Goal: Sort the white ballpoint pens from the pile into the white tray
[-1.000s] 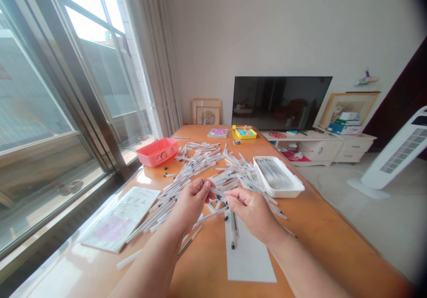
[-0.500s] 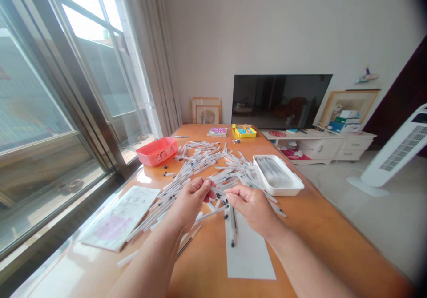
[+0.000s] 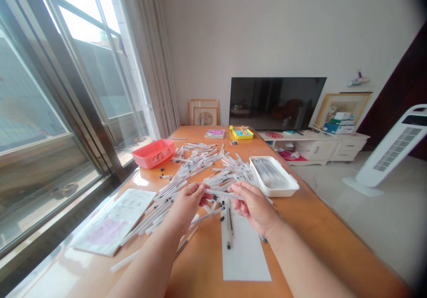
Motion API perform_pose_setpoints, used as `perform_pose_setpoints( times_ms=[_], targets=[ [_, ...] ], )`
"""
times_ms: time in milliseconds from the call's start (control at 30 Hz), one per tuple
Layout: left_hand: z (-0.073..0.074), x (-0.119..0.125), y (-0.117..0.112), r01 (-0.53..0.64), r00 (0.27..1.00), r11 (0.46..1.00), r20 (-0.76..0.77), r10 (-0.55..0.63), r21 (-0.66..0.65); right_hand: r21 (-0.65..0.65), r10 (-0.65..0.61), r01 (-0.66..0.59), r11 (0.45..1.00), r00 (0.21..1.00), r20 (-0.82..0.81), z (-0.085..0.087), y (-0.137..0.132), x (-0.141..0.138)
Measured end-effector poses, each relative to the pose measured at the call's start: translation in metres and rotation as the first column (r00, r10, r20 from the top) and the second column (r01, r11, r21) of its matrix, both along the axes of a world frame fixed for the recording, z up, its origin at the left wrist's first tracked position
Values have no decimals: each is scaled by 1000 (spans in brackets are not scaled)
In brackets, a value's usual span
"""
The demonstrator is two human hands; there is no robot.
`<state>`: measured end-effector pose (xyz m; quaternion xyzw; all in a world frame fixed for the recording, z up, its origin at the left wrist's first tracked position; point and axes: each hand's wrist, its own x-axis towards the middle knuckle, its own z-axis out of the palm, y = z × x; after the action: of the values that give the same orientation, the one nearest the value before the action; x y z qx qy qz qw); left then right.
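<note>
A whitish, see-through pen (image 3: 222, 194) lies level between my two hands. My left hand (image 3: 188, 203) pinches its left end between thumb and fingertips. At the other end, my right hand (image 3: 255, 205) has its fingers curled round the pen. Below them, a few black-tipped pens (image 3: 228, 231) rest on a white sheet of paper (image 3: 245, 260). Beyond and to the left spreads a loose pile of white pens (image 3: 196, 167), partly hidden behind my hands. Small black pieces lie among them.
A white tray (image 3: 293, 187) holding thin refills (image 3: 268, 168) stands right of the pile. At the left are a red plastic basket (image 3: 147, 158) and a notebook (image 3: 130, 207). A yellow box (image 3: 243, 135) and a booklet (image 3: 214, 134) lie at the table's far end.
My hands have moved slightly apart, and more of the pen shows between them. The right hand's fingers have shifted along the pen. The whole view has tilted up a little.
</note>
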<state>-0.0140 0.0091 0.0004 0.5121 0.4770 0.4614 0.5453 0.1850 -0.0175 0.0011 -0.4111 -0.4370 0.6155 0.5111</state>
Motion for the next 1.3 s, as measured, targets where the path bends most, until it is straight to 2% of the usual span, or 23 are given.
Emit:
perform_pose_setpoints(
  times_ms=[100,167,233,300,367,433,567,700,867,967,1067,1167,1300],
  targets=[
    [-1,-1,1,-4,984,997,-180,18,80,-26,-12,13,1000,1000,18,-2,2,1],
    [0,-1,-1,2,928,967,-361,93,255,-36,-6,9,999,997,73,-4,2,0],
    [3,0,-5,85,835,889,-519,183,450,-39,-8,13,999,990,139,-7,2,-1],
    [5,3,-12,219,763,813,-614,202,540,-31,-18,24,999,983,184,-9,2,-3],
    [7,9,-18,319,747,784,-651,138,532,-16,-23,26,1000,982,187,-11,2,-4],
    [8,14,-22,360,767,780,-639,65,512,-11,-18,20,1000,988,154,-11,2,-5],
    [7,19,-23,354,841,811,-538,-58,466,-41,-22,22,999,1000,11,-8,2,-5],
    [4,19,-20,345,870,852,-474,-134,393,-103,-6,-7,995,992,-126,-4,2,-3],
    [2,19,-17,300,903,893,-401,-153,334,-127,-1,-16,992,991,-137,-4,4,2],
    [0,15,-13,267,913,913,-384,-137,308,-92,-97,97,991,995,10,-7,7,4],
    [-3,10,-9,211,930,931,-354,-97,299,76,-156,140,987,938,310,-11,6,5],
    [-6,6,-5,160,953,940,-297,-67,302,258,-174,20,966,786,593,-15,3,5],
    [-9,3,-1,96,978,953,-203,-37,286,330,-193,-148,932,567,801,-16,-4,2]
  ],
)
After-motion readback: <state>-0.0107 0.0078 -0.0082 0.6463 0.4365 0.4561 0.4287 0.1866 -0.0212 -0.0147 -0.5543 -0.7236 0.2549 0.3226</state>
